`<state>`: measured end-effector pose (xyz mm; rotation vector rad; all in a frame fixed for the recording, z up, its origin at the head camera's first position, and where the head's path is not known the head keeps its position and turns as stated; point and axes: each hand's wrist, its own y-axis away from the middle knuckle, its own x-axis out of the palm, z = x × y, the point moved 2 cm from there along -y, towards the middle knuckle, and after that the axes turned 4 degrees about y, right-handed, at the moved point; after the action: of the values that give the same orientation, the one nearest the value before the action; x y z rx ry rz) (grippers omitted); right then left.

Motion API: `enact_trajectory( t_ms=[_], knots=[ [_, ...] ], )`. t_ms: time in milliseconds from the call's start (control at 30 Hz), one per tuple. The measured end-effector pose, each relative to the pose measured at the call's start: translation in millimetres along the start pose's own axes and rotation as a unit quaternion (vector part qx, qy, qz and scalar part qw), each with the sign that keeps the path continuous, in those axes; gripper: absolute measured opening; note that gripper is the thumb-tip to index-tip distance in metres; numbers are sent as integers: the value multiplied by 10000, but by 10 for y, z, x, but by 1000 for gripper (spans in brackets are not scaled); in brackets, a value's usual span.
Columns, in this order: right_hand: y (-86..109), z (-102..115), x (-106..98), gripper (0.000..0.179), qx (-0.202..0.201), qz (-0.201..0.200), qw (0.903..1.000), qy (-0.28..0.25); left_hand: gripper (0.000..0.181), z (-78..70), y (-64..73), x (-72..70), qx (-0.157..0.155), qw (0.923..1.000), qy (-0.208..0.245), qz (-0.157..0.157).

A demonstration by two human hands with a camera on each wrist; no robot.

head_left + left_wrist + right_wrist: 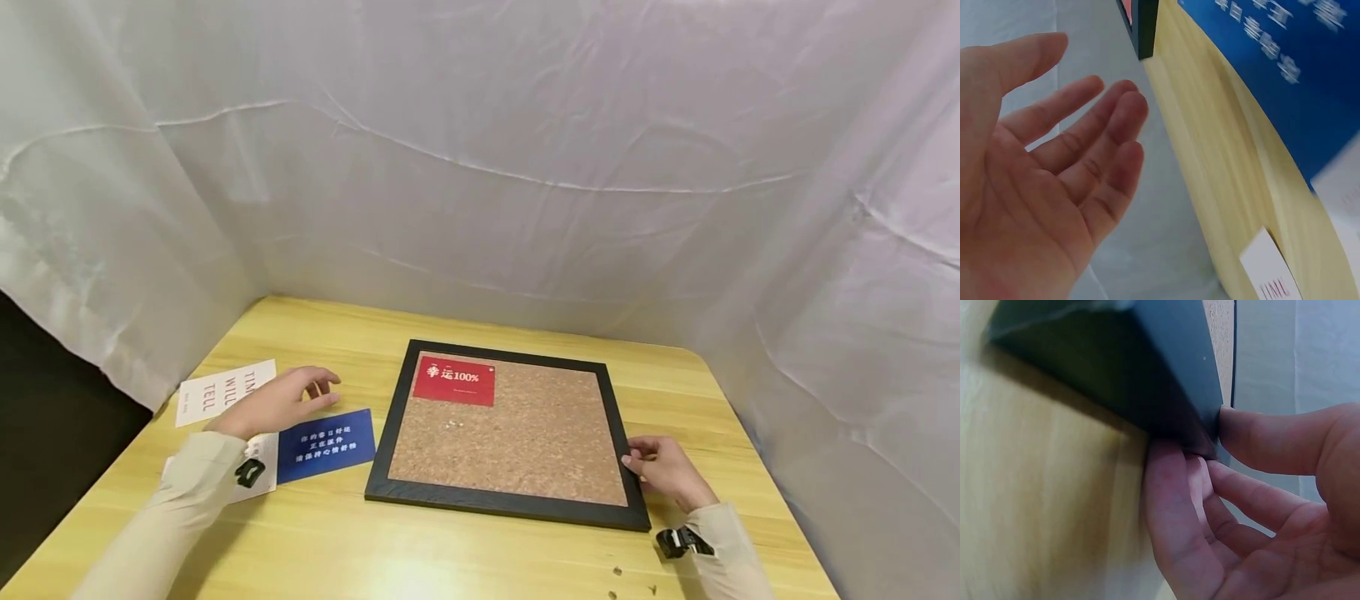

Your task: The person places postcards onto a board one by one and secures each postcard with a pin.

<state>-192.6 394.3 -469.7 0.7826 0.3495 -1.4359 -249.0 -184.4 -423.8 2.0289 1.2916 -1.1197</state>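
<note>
A cork board [525, 442] in a black frame [510, 500] lies on the table. Near its upper left corner sits a red card [453, 382] with a pin at one corner. My right hand [670, 472] grips the frame's right side; in the right wrist view the thumb [1266, 440] is on the frame's face and the fingers [1175, 506] reach its outer edge and underside. My left hand [281, 400] hovers above the cards with fingers loosely bent, holding nothing. Closest to it are a blue card [326, 446] and a white card with red lettering [202, 396].
Another white card [262, 475] lies partly under the left forearm. Small pale pins [453, 425] rest on the cork. Several small dark bits [617, 571] lie at the table's [420, 550] front right. A pale curtain [480, 167] hangs behind and along the sides.
</note>
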Motion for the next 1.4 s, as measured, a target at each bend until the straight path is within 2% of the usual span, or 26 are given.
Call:
enact_trajectory(
  t_ms=[200,333,467,667,967,1400],
  knots=[
    [10,-21,-13,43,-19,-29,10000,-20,40,89,263,-51,-137,9996,-28,-256],
    [12,-22,-14,42,-22,-59,10000,-47,43,147,405,-26,-136,9997,-76,-177],
    [17,-14,-12,43,-44,-60,10000,-65,54,214,527,39,-249,9994,-248,-20],
    [8,-17,-8,42,-48,-106,9999,-75,76,280,680,98,-509,9967,-623,-101],
    [19,-24,19,40,-68,-230,9997,-42,83,318,766,144,-561,9942,-917,-71],
    [33,-33,41,40,-24,-230,9997,-44,67,362,720,156,-567,9954,-742,-207]
  ],
)
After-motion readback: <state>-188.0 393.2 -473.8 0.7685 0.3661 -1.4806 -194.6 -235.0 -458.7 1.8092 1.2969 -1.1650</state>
